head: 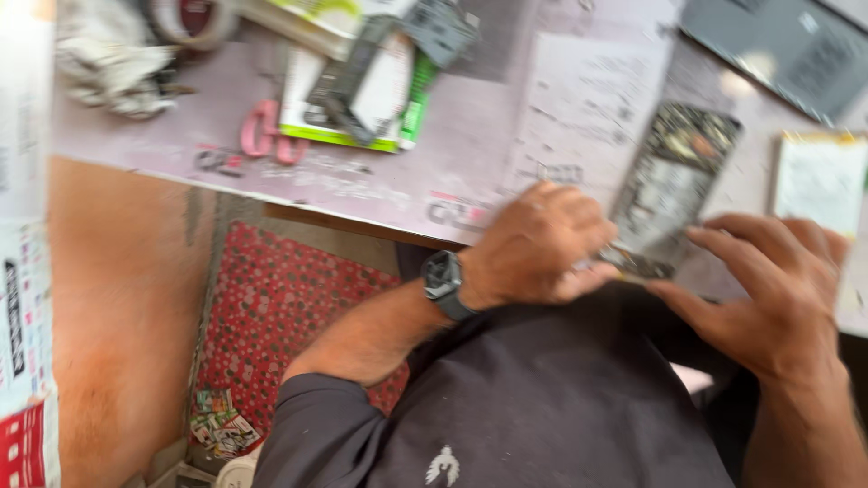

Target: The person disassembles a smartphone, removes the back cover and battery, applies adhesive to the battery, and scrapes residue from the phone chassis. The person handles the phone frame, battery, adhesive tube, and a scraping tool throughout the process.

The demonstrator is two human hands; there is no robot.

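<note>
An opened phone (671, 185) with its back cover off lies on the paper-covered table (452, 172), its inner parts showing. My left hand (538, 244), with a dark watch on the wrist, is curled at the phone's near end and grips that edge. My right hand (768, 289) touches the same near corner with its fingertips, fingers spread. The picture is blurred by motion, so small parts in the fingers cannot be made out.
Pink-handled scissors (267, 134) lie at the table's left, next to a green-edged package (362, 90) and a crumpled cloth (113, 63). A dark flat device (787, 45) sits far right, a white pad (818, 181) beside it. A red patterned mat (271, 307) covers the floor.
</note>
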